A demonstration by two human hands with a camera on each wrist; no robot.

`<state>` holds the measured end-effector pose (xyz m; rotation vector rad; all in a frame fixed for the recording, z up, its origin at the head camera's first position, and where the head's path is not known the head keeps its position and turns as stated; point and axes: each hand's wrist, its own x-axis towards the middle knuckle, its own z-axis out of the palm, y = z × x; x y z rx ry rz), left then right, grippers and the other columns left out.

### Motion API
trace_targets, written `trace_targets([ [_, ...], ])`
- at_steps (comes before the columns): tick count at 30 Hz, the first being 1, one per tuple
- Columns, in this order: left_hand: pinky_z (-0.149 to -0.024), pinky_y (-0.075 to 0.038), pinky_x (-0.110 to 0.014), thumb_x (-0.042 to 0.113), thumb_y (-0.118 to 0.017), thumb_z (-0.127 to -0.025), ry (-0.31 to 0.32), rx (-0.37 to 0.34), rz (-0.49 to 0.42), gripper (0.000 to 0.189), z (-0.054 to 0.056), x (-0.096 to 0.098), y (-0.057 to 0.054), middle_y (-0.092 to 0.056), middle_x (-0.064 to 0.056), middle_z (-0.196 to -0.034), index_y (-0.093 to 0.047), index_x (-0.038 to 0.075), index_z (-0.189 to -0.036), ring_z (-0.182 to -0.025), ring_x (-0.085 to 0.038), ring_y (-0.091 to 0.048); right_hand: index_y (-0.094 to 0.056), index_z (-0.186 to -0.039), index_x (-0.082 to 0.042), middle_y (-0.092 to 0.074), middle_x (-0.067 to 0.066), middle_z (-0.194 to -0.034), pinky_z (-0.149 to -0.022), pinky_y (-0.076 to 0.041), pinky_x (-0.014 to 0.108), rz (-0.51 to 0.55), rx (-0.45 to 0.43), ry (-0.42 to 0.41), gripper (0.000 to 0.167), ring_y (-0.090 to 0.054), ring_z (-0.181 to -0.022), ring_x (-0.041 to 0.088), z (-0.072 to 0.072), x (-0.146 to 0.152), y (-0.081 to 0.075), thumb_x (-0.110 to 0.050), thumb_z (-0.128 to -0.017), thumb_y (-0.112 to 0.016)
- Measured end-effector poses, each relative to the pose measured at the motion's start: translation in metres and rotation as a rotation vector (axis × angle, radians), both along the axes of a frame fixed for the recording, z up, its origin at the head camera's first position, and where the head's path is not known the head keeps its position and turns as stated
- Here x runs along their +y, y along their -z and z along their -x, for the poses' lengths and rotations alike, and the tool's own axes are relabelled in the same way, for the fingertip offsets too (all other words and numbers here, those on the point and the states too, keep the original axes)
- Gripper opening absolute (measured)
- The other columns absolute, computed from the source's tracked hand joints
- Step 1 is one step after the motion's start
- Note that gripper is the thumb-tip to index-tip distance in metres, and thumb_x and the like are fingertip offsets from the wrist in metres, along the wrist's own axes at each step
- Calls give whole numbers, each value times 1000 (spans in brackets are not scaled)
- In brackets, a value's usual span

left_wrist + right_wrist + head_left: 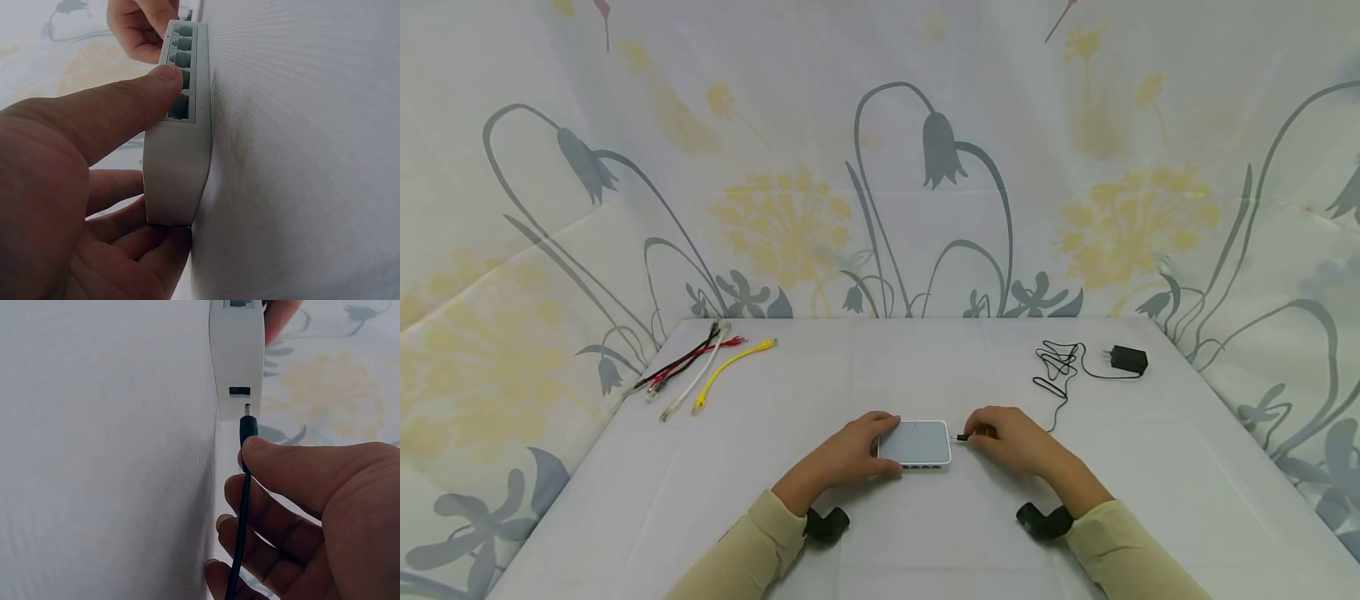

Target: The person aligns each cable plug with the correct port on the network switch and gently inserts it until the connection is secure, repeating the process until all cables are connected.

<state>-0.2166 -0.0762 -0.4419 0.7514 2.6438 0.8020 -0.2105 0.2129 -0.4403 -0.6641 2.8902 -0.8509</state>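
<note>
A small white network switch [917, 443] with a grey top lies flat on the table, its row of ports [181, 59] facing the person. My left hand [854, 450] grips its left end, the thumb over the ports and the other fingers at the far side and end. Just off the switch's right end, my right hand [1017, 438] pinches a black barrel power plug [248, 428] between thumb and fingers. The plug's metal tip points at that end, close to a small dark slot [239, 391] in the right wrist view.
The plug's thin black cord [1056, 360] runs in loose loops to a black power adapter [1128, 359] at the back right. At the back left lie a yellow network cable [730, 364], a white cable [698, 379] and red and black cables [681, 363].
</note>
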Motion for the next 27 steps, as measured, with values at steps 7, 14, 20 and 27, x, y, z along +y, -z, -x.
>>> trace_targets([
  [7, -107, -41, -42, 41, -74, -84, -9, -14, 3, 77, 0, 0, -2, -42, -5, -150, -41, 13, -148, -131, -22, -47, -68, -97, -19, -60, -10, -82, -69, -44, 26, 12, -7, 4, 6, -52, -75, 7, -1, -3, -1, -18, -92, -65],
  [14, -106, -41, -42, 43, -74, -84, -12, -19, 10, 78, 1, 0, 0, -41, -4, -150, -40, 14, -148, -131, -21, -46, -68, -96, -19, -60, -10, -81, -68, -44, 25, 24, -16, 1, 6, -52, -75, 7, -2, -4, 0, -18, -92, -65],
  [20, -105, -42, -42, 43, -74, -84, -10, -19, -1, 78, 2, 0, 2, -42, -4, -149, -41, 14, -148, -130, -21, -47, -67, -97, -20, -60, -11, -82, -69, -44, 25, 16, -20, -6, 6, -52, -75, 6, -2, -5, 1, -19, -92, -65],
  [27, -105, -42, -42, 43, -73, -84, -5, -12, -1, 78, 1, 0, 2, -42, -4, -149, -40, 14, -148, -130, -20, -47, -68, -97, -20, -60, -11, -82, -68, -44, 25, 23, -11, -14, 6, -51, -75, 6, -2, -5, 2, -19, -92, -64],
])
